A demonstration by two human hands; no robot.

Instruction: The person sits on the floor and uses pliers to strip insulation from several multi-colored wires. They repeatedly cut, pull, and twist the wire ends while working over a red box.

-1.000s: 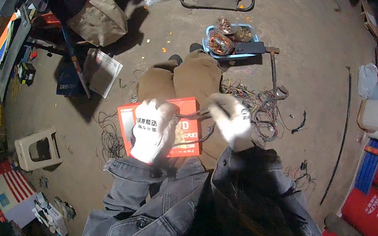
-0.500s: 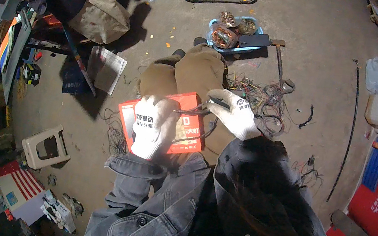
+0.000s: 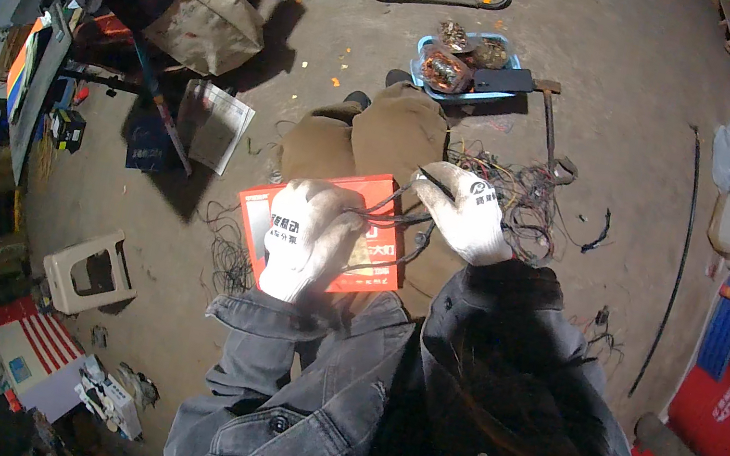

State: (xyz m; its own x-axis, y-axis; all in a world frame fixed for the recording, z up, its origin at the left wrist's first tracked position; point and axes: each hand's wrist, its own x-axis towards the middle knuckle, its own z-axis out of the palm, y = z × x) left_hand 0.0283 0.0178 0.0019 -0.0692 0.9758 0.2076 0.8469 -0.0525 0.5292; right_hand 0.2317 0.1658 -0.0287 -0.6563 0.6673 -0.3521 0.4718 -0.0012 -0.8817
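Observation:
Both my hands wear white work gloves with dark print. My left hand (image 3: 312,238) is closed around a black cable (image 3: 388,218), above the left part of a red box (image 3: 254,218) on my lap. To its right, the fingers of my right hand (image 3: 466,209) pinch the cable's other stretch. A slim dark piece shows between its thumb and fingers; its kind is unclear. The cable bridges the gap between the hands, and a loop of it hangs over the box's right edge. The ends inside the gloves are hidden.
Tangled wires (image 3: 521,202) lie right of my legs, beside a hammer (image 3: 547,123). Ahead sits a blue basket (image 3: 451,99) with bagged small parts and a black phone (image 3: 502,80). Red drums (image 3: 722,418) line the right side; a beige plastic frame (image 3: 62,282) lies left.
My right hand has shifted slightly and its grip looks narrower around the cable. My left hand stays closed on the cable. The whole view has moved a little.

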